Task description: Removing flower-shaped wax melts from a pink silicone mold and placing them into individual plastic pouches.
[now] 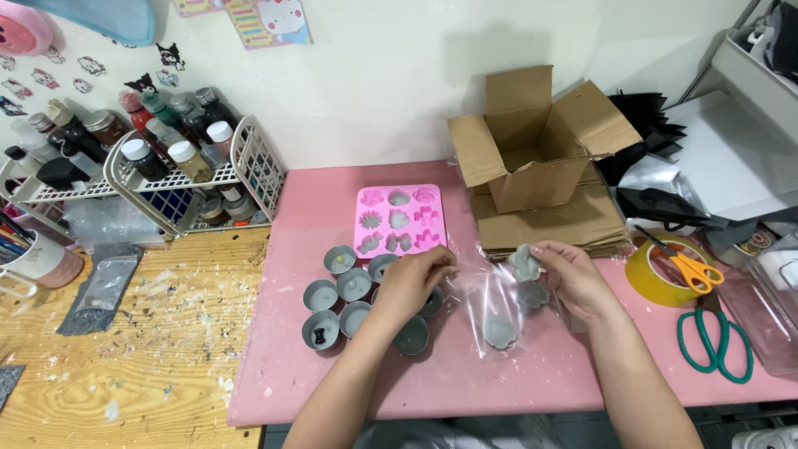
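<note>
Grey flower casting (524, 261) is going in, right hand (573, 278) fingers clamped on it; left hand (411, 283) pinching the clear bag (490, 308), one casting (500, 331) already bagged, tin cups (337, 293) waiting.

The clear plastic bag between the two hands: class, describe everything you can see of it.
The clear plastic bag is thin, glossy and see-through, crinkled with pale highlights. It lies mostly flat on the pink mat, its mouth raised toward the hands. The left hand pinches its upper left edge; the right hand, holding a grey flower-shaped piece, is at its upper right. Inside it, one grey flower-shaped cast lies near the bottom, and another seems to sit higher up, near the right hand.
</note>
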